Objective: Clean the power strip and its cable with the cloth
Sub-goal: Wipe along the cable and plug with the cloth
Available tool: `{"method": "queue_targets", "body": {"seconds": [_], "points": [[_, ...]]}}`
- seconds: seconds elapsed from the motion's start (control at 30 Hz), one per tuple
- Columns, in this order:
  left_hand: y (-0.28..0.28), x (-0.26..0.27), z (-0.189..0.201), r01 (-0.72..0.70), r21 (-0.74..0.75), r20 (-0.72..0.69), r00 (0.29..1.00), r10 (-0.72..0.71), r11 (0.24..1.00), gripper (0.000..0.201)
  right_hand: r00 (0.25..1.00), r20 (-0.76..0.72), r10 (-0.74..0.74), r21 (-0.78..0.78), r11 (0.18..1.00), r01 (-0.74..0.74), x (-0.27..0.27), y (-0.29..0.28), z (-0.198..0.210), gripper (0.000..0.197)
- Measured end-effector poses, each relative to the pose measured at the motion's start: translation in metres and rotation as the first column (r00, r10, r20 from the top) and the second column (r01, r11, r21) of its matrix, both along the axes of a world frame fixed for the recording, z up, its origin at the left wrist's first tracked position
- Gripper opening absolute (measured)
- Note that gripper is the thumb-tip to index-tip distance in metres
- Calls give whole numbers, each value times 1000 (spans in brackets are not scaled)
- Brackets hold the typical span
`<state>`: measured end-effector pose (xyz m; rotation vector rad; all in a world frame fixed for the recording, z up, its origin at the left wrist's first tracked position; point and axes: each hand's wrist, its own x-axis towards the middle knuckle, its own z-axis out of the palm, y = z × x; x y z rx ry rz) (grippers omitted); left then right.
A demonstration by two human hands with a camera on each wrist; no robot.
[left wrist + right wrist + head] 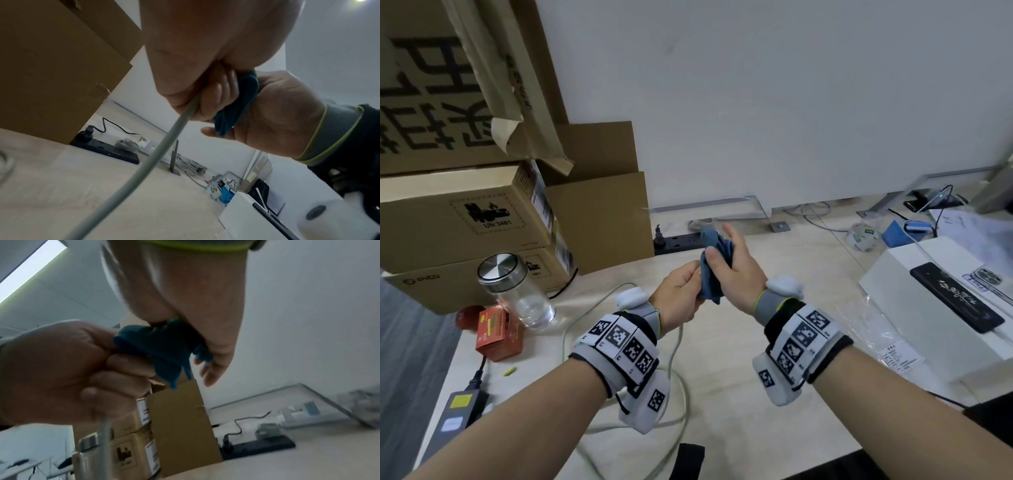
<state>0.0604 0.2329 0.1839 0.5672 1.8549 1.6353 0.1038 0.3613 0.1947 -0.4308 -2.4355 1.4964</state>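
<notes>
Both hands are raised over the light table (774,394). My left hand (685,286) grips a grey cable (156,155), which runs down from its curled fingers to loops on the table (676,363). My right hand (738,265) holds a bunched blue cloth (714,274) right against the left hand's fingers, thumb on the cloth, forefinger sticking out. The cloth (160,347) appears to wrap the cable where it leaves the left fist; the cable inside it is hidden. The black power strip (678,241) lies at the back by the cardboard, with a black plug in it.
Stacked cardboard boxes (465,212) fill the left. A glass jar with a metal lid (517,291), a red box (496,335) and a black adapter (458,407) sit front left. A white box with a black phone (955,298) stands right.
</notes>
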Motion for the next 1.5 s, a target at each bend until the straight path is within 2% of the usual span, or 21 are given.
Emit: {"method": "queue_targets", "body": {"seconds": [0.1,0.27,0.33,0.4,0.43,0.5,0.57,0.6,0.63,0.73,0.83,0.87,0.97,1.07,1.3,1.33,1.37,1.4,1.43,1.47,1.5], "points": [[0,4,3,5,-18,-112,994,-7,1000,28,974,-138,-181,-50,983,176,4,-5,-8,38],[6,10,6,23,-51,-380,924,-41,998,19,977,-148,-150,-108,985,135,1,-18,-10,13],[4,6,0,25,-102,-510,857,-74,994,22,963,-164,-216,-99,974,201,-5,-13,-6,21],[2,4,-4,22,-154,-576,811,-108,988,25,957,-75,-281,-105,956,272,-10,-6,-2,37],[1,4,-4,26,-156,-587,802,-113,987,25,956,2,-292,-163,943,289,-12,-3,0,43],[-1,3,-4,32,-140,-592,799,-110,990,23,959,143,-246,-438,853,284,-13,1,6,50],[-1,2,-5,-2,-140,-593,801,-83,990,23,975,175,-136,-772,596,222,-13,8,11,63],[-1,1,-5,-34,-151,-590,805,-63,988,23,983,151,-104,-853,488,183,-13,13,13,70],[0,-1,-6,-69,-165,-585,810,-41,984,24,989,126,-83,-892,427,150,-14,16,14,73],[2,-2,-6,-125,-183,-614,789,-14,975,23,993,72,-90,-884,455,105,-14,14,15,70],[5,0,-4,-111,-169,-634,773,-22,979,21,990,36,-137,-890,446,94,-12,8,13,60],[6,2,-3,-111,-156,-636,772,-14,981,22,990,40,-135,-903,420,93,-11,9,12,60],[7,4,-1,-143,-86,-635,770,57,986,26,994,61,-87,-966,246,80,-3,18,10,61],[6,2,3,-179,-62,-621,777,102,982,25,997,27,-67,-979,198,40,2,24,8,58],[2,-8,4,-250,-152,-587,801,116,956,26,996,-28,-85,-951,309,0,0,22,9,52],[3,-7,3,-237,-162,-589,802,99,958,26,993,-69,-97,-926,376,-28,-2,18,8,53],[4,-6,4,-210,-166,-574,815,78,964,26,990,-119,-81,-862,503,-62,-4,13,9,55],[5,-6,3,-174,-154,-534,843,66,973,27,985,-171,-37,-704,704,-96,-4,7,9,56],[4,-6,5,-135,-124,-451,890,65,983,28,976,-211,52,-437,888,-142,-3,2,10,55],[3,-7,9,-101,-89,-338,939,65,991,30,960,-233,154,-105,978,-182,-1,1,7,53],[0,-8,13,-59,-67,-229,973,42,996,34,951,-232,205,163,972,-170,2,4,6,51]]}}
